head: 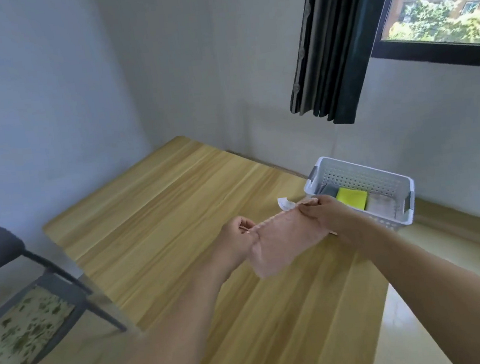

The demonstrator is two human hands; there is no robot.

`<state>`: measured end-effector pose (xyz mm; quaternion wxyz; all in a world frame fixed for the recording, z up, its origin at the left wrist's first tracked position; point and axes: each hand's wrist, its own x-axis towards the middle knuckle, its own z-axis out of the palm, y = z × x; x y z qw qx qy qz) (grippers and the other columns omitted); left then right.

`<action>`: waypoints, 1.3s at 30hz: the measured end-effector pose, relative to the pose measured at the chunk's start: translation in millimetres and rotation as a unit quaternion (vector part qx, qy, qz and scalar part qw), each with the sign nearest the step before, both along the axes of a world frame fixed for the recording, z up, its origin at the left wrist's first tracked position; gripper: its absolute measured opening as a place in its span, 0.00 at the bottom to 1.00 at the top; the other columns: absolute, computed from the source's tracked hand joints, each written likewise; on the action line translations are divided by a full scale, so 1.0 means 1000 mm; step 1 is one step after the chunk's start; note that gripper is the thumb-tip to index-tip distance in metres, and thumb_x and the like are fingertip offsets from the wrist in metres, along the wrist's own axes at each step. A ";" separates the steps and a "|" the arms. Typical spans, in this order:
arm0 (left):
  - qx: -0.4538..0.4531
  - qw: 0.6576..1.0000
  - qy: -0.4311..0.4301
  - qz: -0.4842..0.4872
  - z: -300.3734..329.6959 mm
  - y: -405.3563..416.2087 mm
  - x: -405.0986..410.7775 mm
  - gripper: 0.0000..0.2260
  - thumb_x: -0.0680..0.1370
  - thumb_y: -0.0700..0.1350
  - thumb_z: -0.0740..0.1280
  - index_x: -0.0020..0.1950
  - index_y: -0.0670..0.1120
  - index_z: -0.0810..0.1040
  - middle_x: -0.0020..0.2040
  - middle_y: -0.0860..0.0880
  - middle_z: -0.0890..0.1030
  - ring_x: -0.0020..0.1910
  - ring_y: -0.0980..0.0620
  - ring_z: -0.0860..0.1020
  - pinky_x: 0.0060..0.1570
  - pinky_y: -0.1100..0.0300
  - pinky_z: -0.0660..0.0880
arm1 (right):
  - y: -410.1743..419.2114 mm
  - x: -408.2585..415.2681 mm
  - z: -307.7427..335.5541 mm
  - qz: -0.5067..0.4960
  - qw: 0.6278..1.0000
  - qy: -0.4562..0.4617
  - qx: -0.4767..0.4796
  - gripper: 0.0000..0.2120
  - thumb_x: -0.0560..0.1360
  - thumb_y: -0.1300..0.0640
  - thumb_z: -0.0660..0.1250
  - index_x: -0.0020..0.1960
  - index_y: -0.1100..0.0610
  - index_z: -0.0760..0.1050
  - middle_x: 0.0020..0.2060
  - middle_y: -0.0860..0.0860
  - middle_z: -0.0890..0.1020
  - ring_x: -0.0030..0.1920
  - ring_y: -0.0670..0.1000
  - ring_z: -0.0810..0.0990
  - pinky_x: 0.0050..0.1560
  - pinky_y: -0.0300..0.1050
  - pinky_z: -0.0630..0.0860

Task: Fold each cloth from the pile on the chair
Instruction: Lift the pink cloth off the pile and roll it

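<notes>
A small pale pink cloth (pixel 283 242) hangs in the air above the wooden table (pixel 152 208). My left hand (pixel 238 236) pinches its upper left corner. My right hand (pixel 320 212) pinches its upper right corner, where a white label sticks out. The cloth's top edge is stretched between both hands and the rest droops below. A dark chair (pixel 0 251) stands at the left edge of the view; I see no pile on the part that shows.
A white perforated basket (pixel 380 179) sits on the table's far right, just behind my right hand, holding grey, yellow and beige folded cloths. A dark curtain (pixel 333 41) and a window are beyond. A patterned mat (pixel 20 332) lies on the floor under the chair.
</notes>
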<state>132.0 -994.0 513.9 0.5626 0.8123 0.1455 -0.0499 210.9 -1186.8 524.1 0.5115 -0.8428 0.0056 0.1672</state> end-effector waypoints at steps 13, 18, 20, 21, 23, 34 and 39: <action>0.203 0.969 -0.096 -0.108 -0.016 -0.186 0.216 0.10 0.76 0.39 0.56 0.52 0.50 0.72 0.42 0.51 0.78 0.40 0.48 0.74 0.36 0.56 0.69 | -0.138 0.263 -0.008 0.104 0.939 -0.207 -0.255 0.15 0.79 0.62 0.55 0.61 0.56 0.75 0.59 0.56 0.80 0.59 0.57 0.76 0.56 0.46 0.71; 0.293 0.951 -0.008 -0.099 -0.082 -0.220 0.297 0.09 0.74 0.35 0.54 0.46 0.48 0.69 0.55 0.49 0.79 0.54 0.44 0.77 0.39 0.54 0.70 | -0.158 0.343 -0.097 0.156 0.922 -0.186 -0.303 0.15 0.77 0.59 0.56 0.60 0.53 0.75 0.55 0.54 0.81 0.54 0.57 0.78 0.50 0.48 0.76; 0.338 0.934 0.043 -0.110 -0.105 -0.225 0.316 0.12 0.75 0.36 0.53 0.51 0.50 0.70 0.61 0.50 0.78 0.58 0.47 0.75 0.47 0.54 0.72 | -0.158 0.356 -0.131 0.177 0.911 -0.169 -0.333 0.15 0.78 0.57 0.55 0.62 0.52 0.73 0.57 0.53 0.80 0.55 0.57 0.78 0.52 0.49 0.76; 0.365 0.920 0.078 -0.118 -0.115 -0.226 0.323 0.15 0.77 0.36 0.53 0.58 0.49 0.71 0.60 0.48 0.78 0.59 0.47 0.75 0.54 0.55 0.71 | -0.155 0.360 -0.146 0.195 0.902 -0.168 -0.346 0.16 0.78 0.56 0.55 0.64 0.52 0.72 0.59 0.53 0.79 0.57 0.57 0.78 0.53 0.48 0.76; 0.425 0.884 0.147 -0.129 -0.136 -0.228 0.338 0.15 0.78 0.37 0.56 0.63 0.46 0.71 0.57 0.47 0.80 0.58 0.48 0.77 0.54 0.57 0.71 | -0.147 0.363 -0.175 0.229 0.887 -0.173 -0.363 0.16 0.79 0.57 0.55 0.65 0.55 0.70 0.61 0.53 0.77 0.60 0.56 0.76 0.54 0.47 0.73; 0.480 0.810 0.272 -0.200 -0.147 -0.240 0.358 0.14 0.77 0.37 0.61 0.61 0.43 0.77 0.61 0.46 0.78 0.60 0.46 0.77 0.54 0.55 0.73 | -0.132 0.358 -0.191 0.170 0.946 -0.112 -0.253 0.11 0.78 0.61 0.55 0.57 0.61 0.71 0.52 0.59 0.80 0.55 0.58 0.78 0.48 0.46 0.70; 0.482 0.856 0.103 -0.157 -0.111 -0.221 0.305 0.14 0.77 0.38 0.57 0.61 0.42 0.73 0.62 0.43 0.75 0.63 0.43 0.72 0.58 0.54 0.70 | -0.140 0.303 -0.138 0.093 0.962 -0.131 -0.221 0.15 0.79 0.64 0.55 0.63 0.64 0.69 0.60 0.60 0.76 0.62 0.58 0.72 0.54 0.45 0.66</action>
